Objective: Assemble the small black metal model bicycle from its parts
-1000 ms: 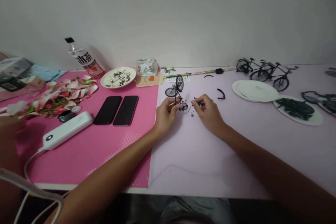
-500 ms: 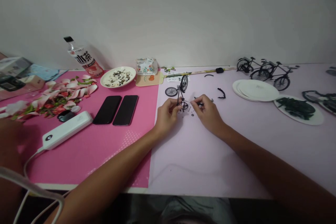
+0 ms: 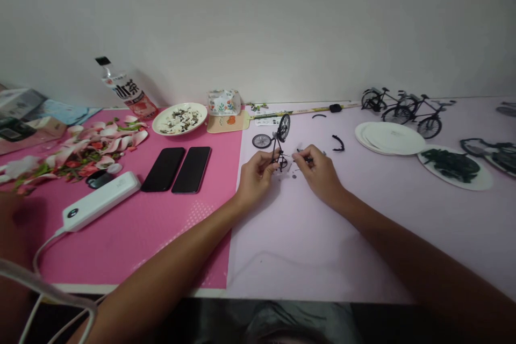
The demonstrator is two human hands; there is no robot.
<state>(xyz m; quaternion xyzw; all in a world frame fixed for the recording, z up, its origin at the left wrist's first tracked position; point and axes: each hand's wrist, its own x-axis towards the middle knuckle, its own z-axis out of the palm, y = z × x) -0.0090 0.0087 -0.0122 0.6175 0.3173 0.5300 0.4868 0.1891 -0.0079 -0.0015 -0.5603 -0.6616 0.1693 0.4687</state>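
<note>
My left hand (image 3: 255, 176) pinches a small black model bicycle (image 3: 274, 142), which stands tilted between the fingers with one spoked wheel (image 3: 284, 128) up. A second spoked wheel (image 3: 262, 141) shows just left of the frame; whether it is joined on cannot be told. Between thumb and fingers, my right hand (image 3: 321, 173) grips what looks like a thin screwdriver (image 3: 288, 156), its metal shaft reaching the bicycle's lower part. Most of its handle is hidden by the fingers. Tiny loose parts (image 3: 294, 176) lie on the table under the hands.
Finished-looking model bicycles (image 3: 419, 110) stand at the back right, behind white plates (image 3: 397, 138). A curved black piece (image 3: 338, 143) lies right of my hands. On the left are two phones (image 3: 191, 170), a white power bank (image 3: 102, 200), petals (image 3: 108, 145), a bowl (image 3: 157, 124) and a bottle (image 3: 129, 91).
The view has shifted very slightly. Both hands keep their hold at the model bicycle, with the screwdriver shaft still against its lower part.
</note>
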